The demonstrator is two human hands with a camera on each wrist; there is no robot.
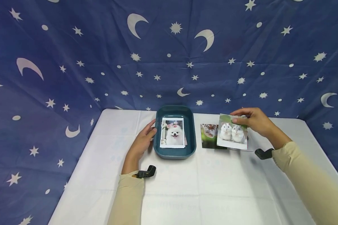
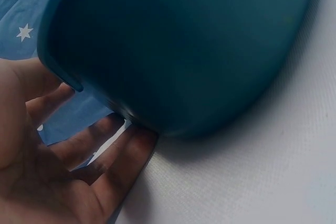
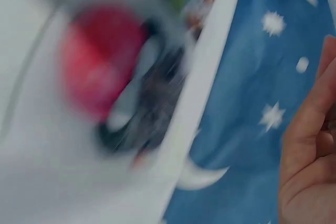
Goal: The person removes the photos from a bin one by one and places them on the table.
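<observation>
White tablecloth (image 1: pixel 171 190) below, I remotely see L hand (image 1: pixel 139 142), fingers loose, touching tray (image 1: pixel 174 155), prob to steady it, & R hand (image 1: pixel 256 121) pinching hamster pic (image 1: pixel 231 134) up top, prob avoiding bends.

dog picture (image 1: pixel 174 136) in the tray (image 1: pixel 174 155), tray on the table (image 1: pixel 174 187), left hand (image 1: pixel 142 140) at tray's left side, tiger picture (image 1: pixel 209 137) right of tray, hamster picture (image 1: pixel 231 134) in right hand (image 1: pixel 257 122) farther right, cloth (image 1: pixel 169 62) behind
</observation>
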